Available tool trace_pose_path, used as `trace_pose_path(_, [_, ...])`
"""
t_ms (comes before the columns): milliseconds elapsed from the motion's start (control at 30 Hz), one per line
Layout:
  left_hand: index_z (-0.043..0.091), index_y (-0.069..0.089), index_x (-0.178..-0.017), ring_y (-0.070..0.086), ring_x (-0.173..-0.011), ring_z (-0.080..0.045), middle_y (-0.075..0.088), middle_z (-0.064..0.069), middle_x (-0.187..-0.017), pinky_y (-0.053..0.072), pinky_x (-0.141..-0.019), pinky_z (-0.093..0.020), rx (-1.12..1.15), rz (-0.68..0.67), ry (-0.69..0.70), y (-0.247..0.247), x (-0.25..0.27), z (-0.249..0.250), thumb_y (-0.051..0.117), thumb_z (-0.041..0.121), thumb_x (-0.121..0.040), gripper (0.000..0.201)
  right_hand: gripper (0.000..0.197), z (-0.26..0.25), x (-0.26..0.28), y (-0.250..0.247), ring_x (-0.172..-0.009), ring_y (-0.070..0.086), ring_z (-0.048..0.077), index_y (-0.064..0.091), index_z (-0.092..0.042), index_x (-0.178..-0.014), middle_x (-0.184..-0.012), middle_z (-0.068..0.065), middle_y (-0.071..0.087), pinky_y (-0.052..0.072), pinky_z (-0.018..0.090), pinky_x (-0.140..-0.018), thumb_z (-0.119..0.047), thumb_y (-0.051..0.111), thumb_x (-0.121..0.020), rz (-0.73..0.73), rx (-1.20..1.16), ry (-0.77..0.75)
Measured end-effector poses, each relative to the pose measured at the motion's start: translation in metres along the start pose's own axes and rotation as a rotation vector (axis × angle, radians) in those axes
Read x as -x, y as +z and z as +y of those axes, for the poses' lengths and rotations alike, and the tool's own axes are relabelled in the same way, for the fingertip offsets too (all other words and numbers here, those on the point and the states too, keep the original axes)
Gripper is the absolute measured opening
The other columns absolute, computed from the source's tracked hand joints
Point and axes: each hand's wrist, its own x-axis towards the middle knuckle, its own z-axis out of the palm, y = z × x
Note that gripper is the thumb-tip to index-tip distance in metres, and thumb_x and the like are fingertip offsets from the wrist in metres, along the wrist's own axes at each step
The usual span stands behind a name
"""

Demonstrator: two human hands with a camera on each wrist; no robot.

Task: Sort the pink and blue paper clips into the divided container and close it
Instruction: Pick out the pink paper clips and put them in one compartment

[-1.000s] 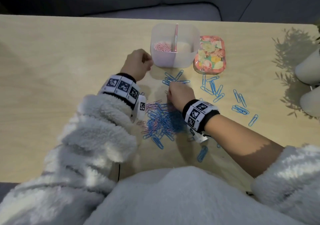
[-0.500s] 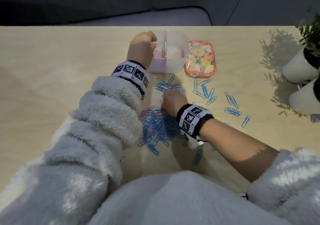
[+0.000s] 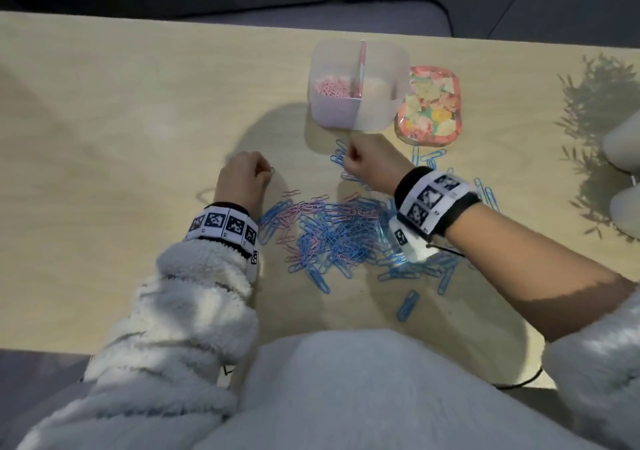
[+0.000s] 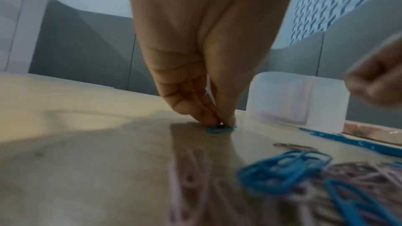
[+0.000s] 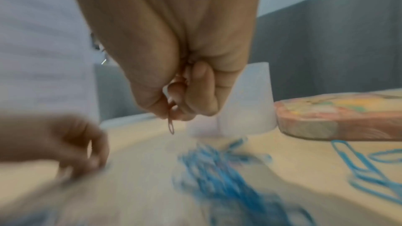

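We are still sorting. Our right hand [image 5: 174,106] pinches a pink clip [image 5: 171,126] near the container [image 3: 358,85] at twelve o'clock; next it drops left. Our left hand [image 4: 208,92] pinches a blue clip [image 4: 219,129] on the counter [image 3: 104,137].

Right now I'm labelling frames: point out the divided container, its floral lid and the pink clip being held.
divided container [image 3: 360,111], head view, front wall.
floral lid [image 3: 429,104], head view, top face.
pink clip [image 5: 171,124], right wrist view, dangling loop.
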Motion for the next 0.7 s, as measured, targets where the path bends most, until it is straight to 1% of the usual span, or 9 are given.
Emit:
trace_pose_path(100, [0.011, 0.064, -0.093, 0.056, -0.085, -0.022, 0.062, -0.007, -0.099, 0.044, -0.078, -0.032, -0.005, 0.008, 0.03, -0.002, 0.002, 0.001, 0.054, 0.017, -0.089, 0.012, 0.005, -0.012, -0.027, -0.042, -0.076, 0.045, 0.02, 0.052, -0.008, -0.081, -0.081, 0.011, 0.052, 0.032, 0.029, -0.065, -0.011, 0.05, -0.086, 0.258, -0.169, -0.008])
trace_pose_path(167, [0.011, 0.064, -0.096, 0.055, -0.086, -0.021, 0.06, -0.007, -0.099, 0.043, -0.078, -0.032, -0.004, -0.018, 0.063, -0.001, 0.008, 0.004, 0.055, 0.018, -0.089, 0.013, 0.005, -0.023, -0.048, -0.063, -0.079, 0.051, 0.027, 0.049, -0.011, -0.081, -0.083, 0.017, 0.056, 0.035, 0.035, -0.068, -0.011, 0.046, -0.085, 0.351, -0.143, -0.027])
trace_pose_path(267, [0.011, 0.065, -0.096, 0.058, -0.09, -0.025, 0.062, -0.009, -0.097, 0.045, -0.081, -0.035, -0.022, -0.052, 0.084, 0.0, 0.022, 0.001, 0.057, 0.017, -0.087, 0.013, 0.004, -0.034, -0.077, -0.072, -0.098, 0.055, 0.034, 0.043, -0.013, -0.083, -0.103, 0.021, 0.062, 0.038, 0.035, -0.073, -0.01, 0.041, -0.084, 0.287, 0.016, -0.029])
trace_pose_path(367, [0.011, 0.066, -0.093, 0.059, -0.089, -0.026, 0.062, -0.01, -0.096, 0.047, -0.081, -0.036, -0.015, -0.082, 0.059, 0.001, 0.039, -0.009, 0.058, 0.016, -0.087, 0.011, 0.009, -0.037, -0.095, -0.061, -0.112, 0.055, 0.034, 0.047, -0.014, -0.082, -0.117, 0.021, 0.061, 0.043, 0.036, -0.091, -0.007, 0.05, -0.086, 0.135, 0.133, 0.029])
trace_pose_path(400, [0.011, 0.066, -0.093, 0.059, -0.088, -0.026, 0.062, -0.009, -0.096, 0.047, -0.082, -0.036, 0.004, -0.088, 0.042, 0.001, 0.045, -0.012, 0.059, 0.016, -0.087, 0.011, 0.006, -0.035, -0.099, -0.056, -0.116, 0.053, 0.033, 0.052, -0.012, -0.089, -0.12, 0.02, 0.06, 0.039, 0.037, -0.1, -0.007, 0.053, -0.087, 0.109, 0.137, 0.046])
trace_pose_path(500, [0.011, 0.065, -0.092, 0.055, -0.083, -0.019, 0.06, -0.006, -0.093, 0.043, -0.077, -0.03, 0.07, -0.079, 0.001, 0.003, 0.056, -0.018, 0.063, 0.022, -0.085, 0.013, 0.027, -0.032, -0.104, -0.047, -0.123, 0.045, 0.03, 0.053, -0.006, -0.114, -0.119, 0.017, 0.06, 0.015, 0.044, -0.118, -0.002, 0.049, -0.088, 0.123, 0.094, 0.061])
trace_pose_path(533, [0.011, 0.065, -0.092, 0.053, -0.082, -0.017, 0.06, -0.005, -0.092, 0.041, -0.075, -0.028, 0.084, -0.078, -0.007, 0.004, 0.058, -0.018, 0.064, 0.023, -0.084, 0.014, 0.03, -0.032, -0.104, -0.044, -0.124, 0.043, 0.03, 0.052, -0.007, -0.117, -0.121, 0.015, 0.058, 0.01, 0.045, -0.119, -0.002, 0.047, -0.088, 0.12, 0.095, 0.056])
trace_pose_path(600, [0.011, 0.065, -0.091, 0.053, -0.082, -0.018, 0.06, -0.005, -0.093, 0.042, -0.076, -0.028, 0.094, -0.075, -0.013, 0.004, 0.058, -0.018, 0.064, 0.022, -0.085, 0.013, 0.033, -0.031, -0.103, -0.044, -0.126, 0.043, 0.029, 0.052, -0.008, -0.12, -0.129, 0.014, 0.053, 0.01, 0.041, -0.119, 0.0, 0.044, -0.09, 0.106, 0.098, 0.058])
trace_pose_path(700, [0.01, 0.064, -0.094, 0.057, -0.091, -0.025, 0.061, -0.009, -0.099, 0.045, -0.082, -0.035, 0.056, -0.052, -0.029, 0.004, 0.057, -0.017, 0.055, 0.016, -0.089, 0.012, 0.034, -0.035, -0.099, -0.045, -0.126, 0.044, 0.032, 0.05, -0.005, -0.124, -0.135, 0.018, 0.046, 0.028, 0.036, -0.111, 0.0, 0.042, -0.091, 0.081, 0.118, 0.029])
